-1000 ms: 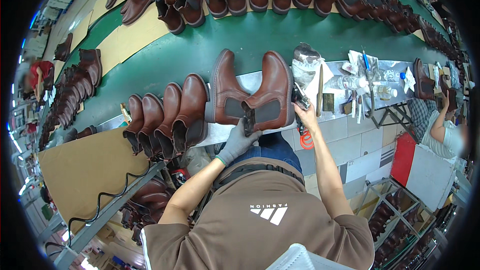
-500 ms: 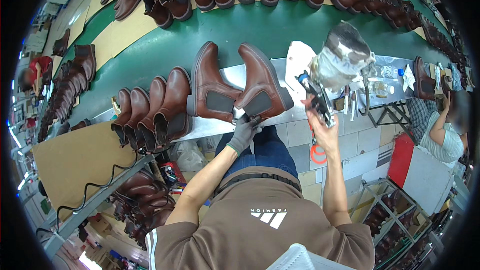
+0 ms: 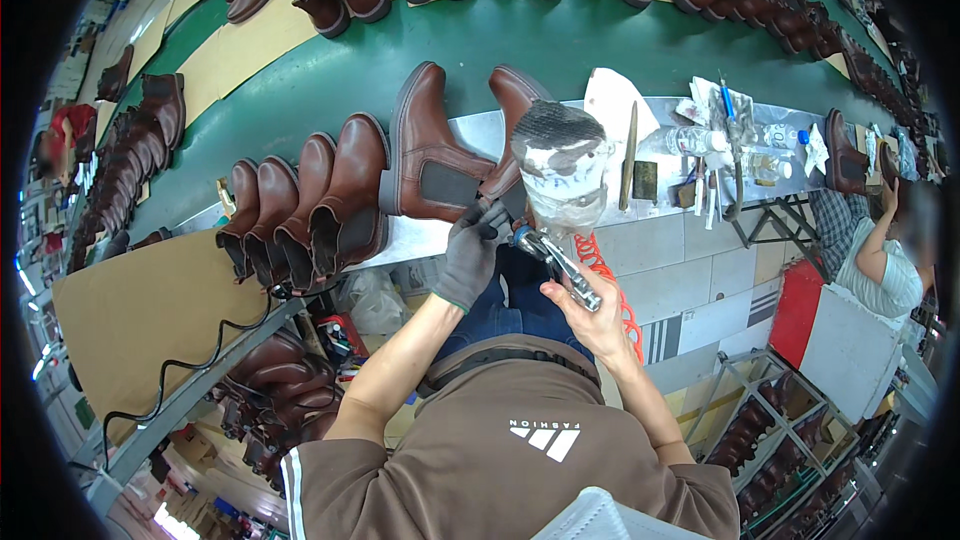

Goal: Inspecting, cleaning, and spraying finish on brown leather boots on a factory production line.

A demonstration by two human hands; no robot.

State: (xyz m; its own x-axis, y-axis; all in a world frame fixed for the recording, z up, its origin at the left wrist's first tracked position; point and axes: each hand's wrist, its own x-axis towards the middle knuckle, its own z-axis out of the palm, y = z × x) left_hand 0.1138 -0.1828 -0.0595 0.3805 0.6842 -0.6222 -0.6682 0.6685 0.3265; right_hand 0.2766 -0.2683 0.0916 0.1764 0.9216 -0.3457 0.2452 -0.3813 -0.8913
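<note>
A brown leather boot [image 3: 422, 145] with a dark elastic side panel lies on its side at the edge of the metal worktop, toe pointing away. Beside it, its mate [image 3: 510, 100] is partly covered by the spray gun's cup. My left hand [image 3: 468, 262], in a grey glove, has its fingers closed at the boots' tops; just what they pinch is hidden. Bare, my right hand [image 3: 592, 318] grips a metal spray gun [image 3: 550, 258]. The gun carries a large cup [image 3: 563, 185] wrapped in stained plastic, and its nozzle points toward my gloved hand.
Several brown boots [image 3: 318, 170] stand at the left. More line the far side of the green belt [image 3: 400, 48]. A red coiled hose [image 3: 628, 318] hangs by my right hand. Bottles [image 3: 695, 140] and tools lie on the worktop's right; a co-worker [image 3: 885, 255] sits beyond.
My right hand has brought the spray gun left and closer, over the right boot. My left hand has shifted slightly left and up at the boots' tops.
</note>
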